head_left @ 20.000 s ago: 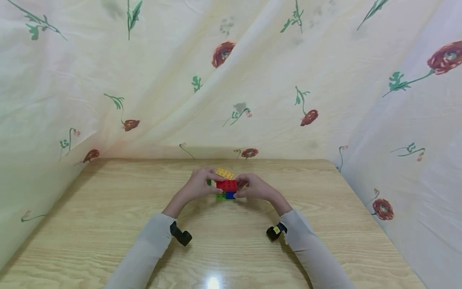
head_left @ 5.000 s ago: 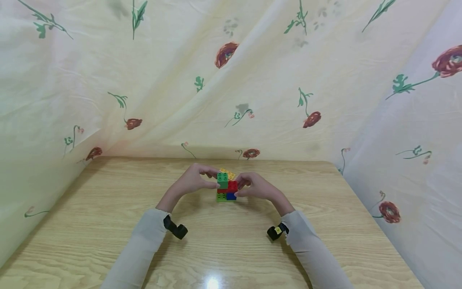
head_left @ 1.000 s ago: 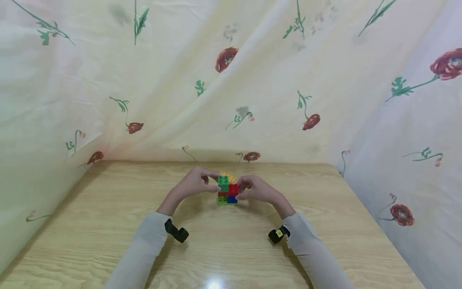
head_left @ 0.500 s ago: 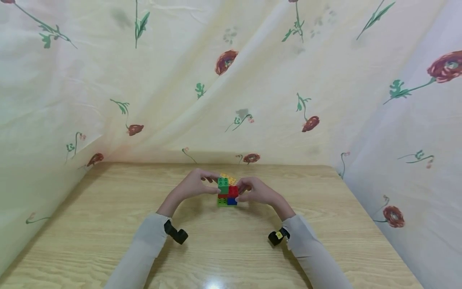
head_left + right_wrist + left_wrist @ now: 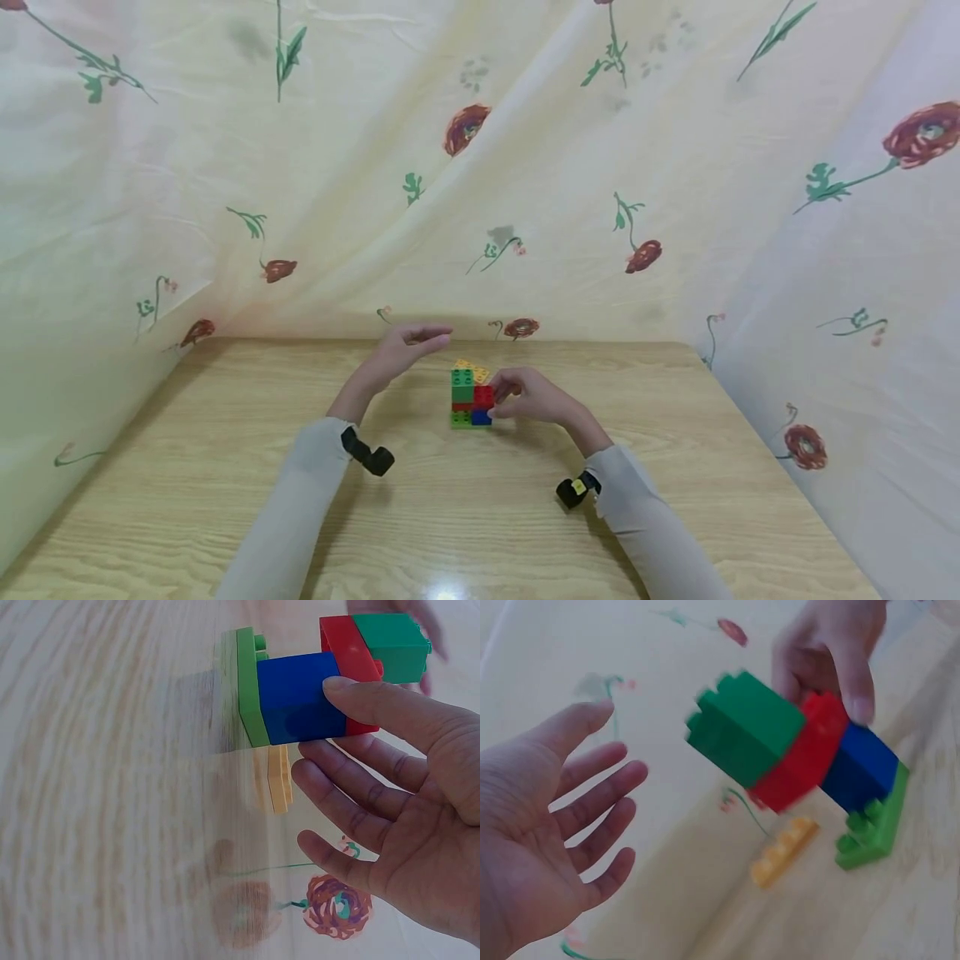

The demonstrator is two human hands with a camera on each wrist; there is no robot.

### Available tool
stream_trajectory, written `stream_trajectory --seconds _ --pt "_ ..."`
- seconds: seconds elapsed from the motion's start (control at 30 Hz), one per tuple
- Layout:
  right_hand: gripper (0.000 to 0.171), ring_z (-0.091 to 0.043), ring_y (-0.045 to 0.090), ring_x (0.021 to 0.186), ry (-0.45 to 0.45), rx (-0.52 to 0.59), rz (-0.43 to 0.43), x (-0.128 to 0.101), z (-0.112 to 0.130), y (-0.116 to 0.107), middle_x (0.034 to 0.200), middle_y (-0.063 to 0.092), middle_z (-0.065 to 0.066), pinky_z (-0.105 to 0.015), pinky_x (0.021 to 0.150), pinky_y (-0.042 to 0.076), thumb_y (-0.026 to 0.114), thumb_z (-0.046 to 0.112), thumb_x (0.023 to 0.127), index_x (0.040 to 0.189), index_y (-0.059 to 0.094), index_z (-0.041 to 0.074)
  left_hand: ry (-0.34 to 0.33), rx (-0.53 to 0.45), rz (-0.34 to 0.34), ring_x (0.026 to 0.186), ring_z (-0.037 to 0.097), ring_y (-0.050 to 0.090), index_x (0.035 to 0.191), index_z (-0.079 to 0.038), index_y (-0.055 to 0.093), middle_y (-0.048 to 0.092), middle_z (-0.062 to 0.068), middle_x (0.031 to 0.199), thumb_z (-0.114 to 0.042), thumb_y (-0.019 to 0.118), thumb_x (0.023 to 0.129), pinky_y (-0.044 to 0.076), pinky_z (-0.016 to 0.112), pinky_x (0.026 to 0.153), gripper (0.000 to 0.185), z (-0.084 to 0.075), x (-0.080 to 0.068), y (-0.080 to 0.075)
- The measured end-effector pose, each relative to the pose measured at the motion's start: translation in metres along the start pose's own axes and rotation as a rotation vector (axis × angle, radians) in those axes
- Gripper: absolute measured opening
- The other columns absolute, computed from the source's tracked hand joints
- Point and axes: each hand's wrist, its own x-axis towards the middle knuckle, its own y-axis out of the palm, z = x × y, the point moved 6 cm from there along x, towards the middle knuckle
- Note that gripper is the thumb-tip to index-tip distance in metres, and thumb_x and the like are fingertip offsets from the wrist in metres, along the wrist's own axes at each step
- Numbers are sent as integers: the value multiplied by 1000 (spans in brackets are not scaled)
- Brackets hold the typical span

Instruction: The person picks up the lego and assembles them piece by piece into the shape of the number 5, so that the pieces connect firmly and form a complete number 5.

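Right grip (image 5: 525, 398) over wooden table (image 5: 187, 467)

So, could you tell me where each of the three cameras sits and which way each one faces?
Head: worn high, looking forward and down over the wooden table at the brick stack; both sleeved forearms, the left hand and the right hand show.
Left wrist: looks past the open left palm toward the stack and a flat yellow brick.
Right wrist: looks along the tabletop at the stack; the right hand's thumb presses it.
Shared: all three show the stack; both wrist views show the yellow brick.
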Motion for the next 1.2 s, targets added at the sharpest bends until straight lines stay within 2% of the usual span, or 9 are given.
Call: stream_trajectory --seconds 0.2,0.3,0.5,0.73,0.93,1.03,1.2 --pt "24 -17 69 99 -5 5 5 1 3 0 106 75 -6 -43 98 51 77 15 91 112 70 6 -13 2 -7 124 30 62 132 -12 68 66 17 135 -33 69 98 46 56 108 39 27 16 2" --pt "24 -17 69 98 -8 6 5 2 2 1 106 75 -5 -43 98 51 77 16 91 112 70 7 -15 59 -8 120 29 63 132 -9 68 68 16 132 -27 68 99 49 51 105 37 37 21 6" --pt "24 -17 69 98 -20 8 4 2 3 1 106 75 -5 -44 97 51 77 17 91 112 70 7 -42 176 26 123 30 58 138 -7 63 63 11 140 -24 66 100 49 46 102 42 55 30 17" --pt "24 -17 69 98 -22 17 4 1 4 2 105 75 -6 -42 97 51 77 14 90 112 70 6 -4 232 92 131 37 57 140 -1 60 59 17 146 -5 64 99 46 48 110 41 62 35 28" --pt "23 -17 69 97 -18 16 -2 1 5 2 105 75 -6 -43 97 50 77 14 90 111 70 6 -8 268 118 136 32 52 139 -6 63 60 12 146 -10 68 97 41 48 115 42 69 41 33" --pt "23 -16 69 97 -12 18 0 0 5 2 105 75 -6 -44 97 51 77 15 90 111 70 6 -26 277 116 132 29 53 138 -8 64 62 10 144 -12 70 96 42 47 113 42 71 42 34" --pt "22 -16 69 97 -1 16 0 -1 4 2 104 75 -5 -43 97 51 76 16 91 110 70 7 -23 284 86 118 25 59 134 -6 67 67 11 137 -12 73 94 47 41 103 41 71 40 33"
